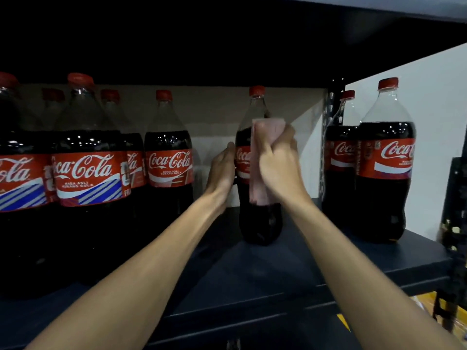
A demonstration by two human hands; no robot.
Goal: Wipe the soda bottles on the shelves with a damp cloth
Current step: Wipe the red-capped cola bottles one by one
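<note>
Cloth point(256, 173), pink and folded, is pinned under my right hand point(280, 162) against the front of the soda bottle point(261, 223) that stands alone in the middle of the dark shelf point(252, 274). My fingers curl over the cloth's top edge and round the bottle's shoulder, so the fabric presses flat on the plastic and covers part of the red label; a loose strip hangs below my palm. My left hand point(222, 170) lies flat on the bottle's left side, fingers straight and pointing up, holding nothing. I judge it is there as a brace, so the push of the wipe does not tip or spin a tall, smooth bottle. The bottle is upright on its base, apart from its neighbours, which I take to give both hands room round it. A crowded group of bottles point(83, 160) stands to my left and two more point(386, 160) to my right past the upright post point(331, 102), none of them touched. The step in hand looks like wiping this one bottle's body; the neck and red cap point(257, 90) are bare of cloth, and the back I cannot see
</note>
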